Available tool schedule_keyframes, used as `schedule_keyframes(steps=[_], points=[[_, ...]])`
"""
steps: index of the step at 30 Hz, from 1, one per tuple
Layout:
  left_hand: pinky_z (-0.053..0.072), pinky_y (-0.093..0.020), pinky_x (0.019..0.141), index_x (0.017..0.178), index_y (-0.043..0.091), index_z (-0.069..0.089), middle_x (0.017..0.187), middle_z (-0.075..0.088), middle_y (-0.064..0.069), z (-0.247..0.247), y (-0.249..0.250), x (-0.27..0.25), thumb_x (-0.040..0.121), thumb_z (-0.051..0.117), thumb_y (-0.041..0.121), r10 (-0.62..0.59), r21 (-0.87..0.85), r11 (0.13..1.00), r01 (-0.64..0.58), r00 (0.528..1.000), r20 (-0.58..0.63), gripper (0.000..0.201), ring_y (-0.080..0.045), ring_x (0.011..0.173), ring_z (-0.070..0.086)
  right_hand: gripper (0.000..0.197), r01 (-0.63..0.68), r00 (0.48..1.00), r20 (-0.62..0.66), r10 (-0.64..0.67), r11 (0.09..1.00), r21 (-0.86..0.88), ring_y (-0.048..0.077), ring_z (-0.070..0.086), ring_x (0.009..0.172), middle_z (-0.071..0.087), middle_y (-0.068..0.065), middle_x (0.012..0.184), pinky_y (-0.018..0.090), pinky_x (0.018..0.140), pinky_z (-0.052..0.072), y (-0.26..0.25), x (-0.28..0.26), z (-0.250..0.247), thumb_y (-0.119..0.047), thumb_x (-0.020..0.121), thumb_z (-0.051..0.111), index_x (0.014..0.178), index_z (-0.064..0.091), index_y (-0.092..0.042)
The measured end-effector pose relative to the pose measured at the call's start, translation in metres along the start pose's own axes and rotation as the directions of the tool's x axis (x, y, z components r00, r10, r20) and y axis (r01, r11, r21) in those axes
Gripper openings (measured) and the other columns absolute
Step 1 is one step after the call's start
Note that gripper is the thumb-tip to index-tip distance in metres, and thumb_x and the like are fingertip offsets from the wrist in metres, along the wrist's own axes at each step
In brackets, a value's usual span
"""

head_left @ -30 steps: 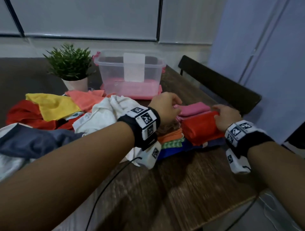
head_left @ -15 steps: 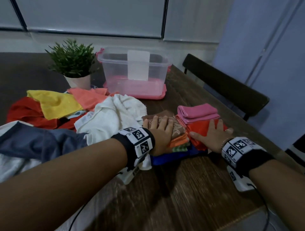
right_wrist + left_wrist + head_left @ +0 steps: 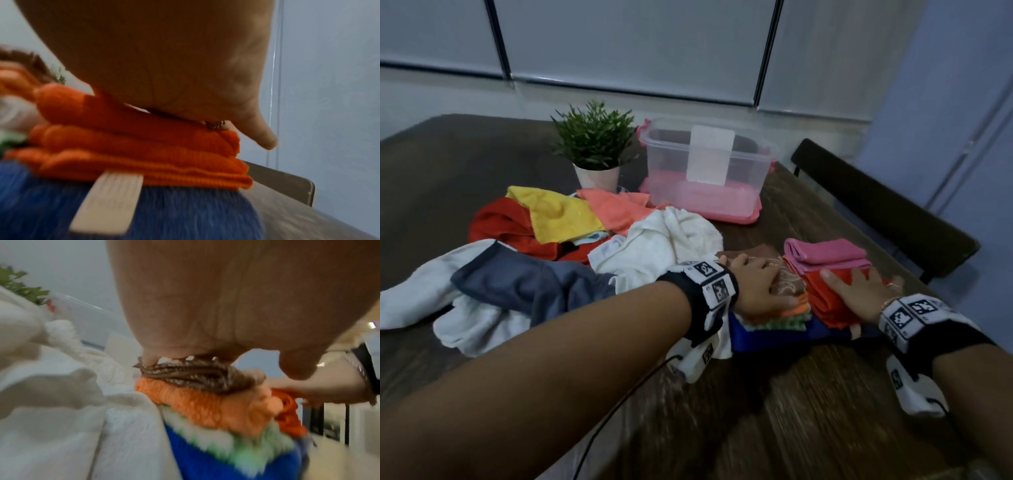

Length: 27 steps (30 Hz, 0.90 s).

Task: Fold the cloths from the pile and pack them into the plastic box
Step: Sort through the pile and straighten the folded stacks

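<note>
A stack of folded cloths sits on the table's near right. My left hand (image 3: 758, 286) lies flat on the brown patterned cloth (image 3: 787, 282) (image 3: 197, 374), which tops orange (image 3: 207, 404), green-white (image 3: 230, 449) and blue (image 3: 767, 337) folded cloths. My right hand (image 3: 859, 291) presses flat on the folded orange-red cloth (image 3: 825, 301) (image 3: 144, 146), beside a folded pink cloth (image 3: 828, 255). The clear plastic box (image 3: 707, 164) stands on its pink lid behind. The unfolded pile, with white (image 3: 657, 246), yellow (image 3: 558, 212), red (image 3: 500, 222) and grey-blue (image 3: 524, 281) cloths, lies to the left.
A small potted plant (image 3: 595, 144) stands left of the box. A dark chair (image 3: 887, 212) is at the table's right edge. Bare wooden table (image 3: 774, 411) shows in front of the stack. Cables hang from both wrist cameras.
Both hands came down from the far side of the stack and now lie flat on top of it, the left on the brown cloth, the right on the orange-red one. The camera view shifted.
</note>
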<state>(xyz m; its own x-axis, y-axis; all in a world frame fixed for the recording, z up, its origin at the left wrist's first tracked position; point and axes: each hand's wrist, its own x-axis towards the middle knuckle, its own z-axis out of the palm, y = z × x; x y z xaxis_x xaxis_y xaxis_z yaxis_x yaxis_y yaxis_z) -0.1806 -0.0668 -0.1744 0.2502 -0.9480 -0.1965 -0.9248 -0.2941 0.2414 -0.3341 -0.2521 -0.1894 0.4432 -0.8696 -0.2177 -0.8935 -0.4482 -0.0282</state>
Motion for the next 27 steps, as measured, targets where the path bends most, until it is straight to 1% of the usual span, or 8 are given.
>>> schedule_keyframes(steps=[4,6,10,12,14,16,22,27], points=[[0.030,-0.040,0.110,0.136,0.030,0.051,0.140,0.050,0.004,-0.038,-0.030,-0.031,0.098,0.048,0.035,-0.001,-0.180,0.982,-0.058,0.949,-0.316,0.038,-0.026,0.129,0.044,0.080,0.095,0.987,-0.129,-0.092,0.995,0.013,0.034,0.018,0.147,0.021,0.007,0.162,0.058,0.117,0.015,-0.023,-0.031,-0.044,-0.073,0.088,-0.002,0.155,0.019,-0.035],[0.034,-0.042,0.108,0.135,0.032,0.050,0.141,0.049,0.001,-0.049,-0.063,-0.042,0.093,0.048,0.012,-0.122,-0.160,0.985,0.062,0.907,-0.402,0.046,-0.027,0.129,0.044,0.059,0.126,0.976,-0.182,-0.118,0.992,0.032,0.038,0.027,0.142,0.028,0.011,0.157,0.054,0.114,0.026,-0.043,-0.050,-0.063,-0.059,0.099,0.023,0.151,0.030,-0.031],[0.031,-0.044,0.109,0.147,0.017,0.031,0.148,0.040,-0.013,-0.050,-0.133,-0.052,0.093,0.052,0.009,-0.442,-0.142,0.896,0.422,0.807,-0.391,0.059,-0.034,0.135,0.038,0.034,0.345,0.875,-0.390,-0.286,0.935,0.088,0.032,0.056,0.114,0.061,0.008,0.125,0.045,0.096,0.048,-0.089,-0.076,-0.077,-0.046,0.094,0.051,0.120,0.060,-0.027],[0.035,-0.036,0.100,0.141,0.006,0.041,0.138,0.052,-0.018,-0.042,-0.160,-0.058,0.098,0.051,0.016,-0.498,-0.131,0.867,0.480,0.827,-0.261,0.045,-0.033,0.125,0.050,0.019,0.444,0.847,-0.382,-0.371,0.887,0.123,0.025,0.062,0.099,0.068,0.003,0.108,0.039,0.088,0.052,-0.120,-0.095,-0.075,-0.038,0.094,0.054,0.105,0.065,-0.027],[0.041,-0.030,0.079,0.112,0.008,0.063,0.111,0.066,-0.014,-0.032,-0.179,-0.062,0.094,0.058,0.022,-0.471,-0.202,0.880,0.430,0.846,-0.251,0.023,-0.030,0.100,0.060,0.018,0.527,0.825,-0.325,-0.463,0.837,0.146,0.022,0.063,0.095,0.070,0.001,0.104,0.037,0.087,0.052,-0.149,-0.109,-0.069,-0.034,0.093,0.054,0.100,0.068,-0.025],[0.037,-0.027,0.068,0.086,0.014,0.062,0.085,0.065,-0.006,-0.030,-0.188,-0.065,0.091,0.061,0.025,-0.481,-0.384,0.855,0.348,0.809,-0.339,0.012,-0.025,0.082,0.058,0.021,0.589,0.796,-0.268,-0.543,0.796,0.139,0.022,0.062,0.101,0.069,0.002,0.109,0.037,0.090,0.051,-0.173,-0.113,-0.061,-0.034,0.093,0.054,0.106,0.068,-0.025],[0.039,-0.015,0.052,0.087,0.009,0.055,0.070,0.055,0.002,-0.076,-0.159,-0.087,0.094,0.060,0.011,-0.370,-0.671,0.722,-0.165,0.728,-0.577,0.010,0.002,0.053,0.050,0.071,0.695,0.713,-0.318,-0.626,0.693,0.194,0.028,0.046,0.131,0.042,0.002,0.148,0.040,0.108,0.039,-0.228,-0.107,-0.064,-0.045,0.086,0.068,0.146,0.035,-0.026],[0.047,-0.030,0.070,0.085,0.020,0.056,0.080,0.062,0.000,-0.119,-0.151,-0.098,0.098,0.056,0.014,-0.363,-0.691,0.624,-0.364,0.648,-0.669,0.014,-0.012,0.070,0.056,0.012,0.751,0.646,-0.457,-0.612,0.615,0.239,0.026,0.062,0.092,0.067,0.002,0.096,0.030,0.071,0.040,-0.252,-0.103,-0.089,-0.033,0.095,0.060,0.097,0.063,-0.021]])
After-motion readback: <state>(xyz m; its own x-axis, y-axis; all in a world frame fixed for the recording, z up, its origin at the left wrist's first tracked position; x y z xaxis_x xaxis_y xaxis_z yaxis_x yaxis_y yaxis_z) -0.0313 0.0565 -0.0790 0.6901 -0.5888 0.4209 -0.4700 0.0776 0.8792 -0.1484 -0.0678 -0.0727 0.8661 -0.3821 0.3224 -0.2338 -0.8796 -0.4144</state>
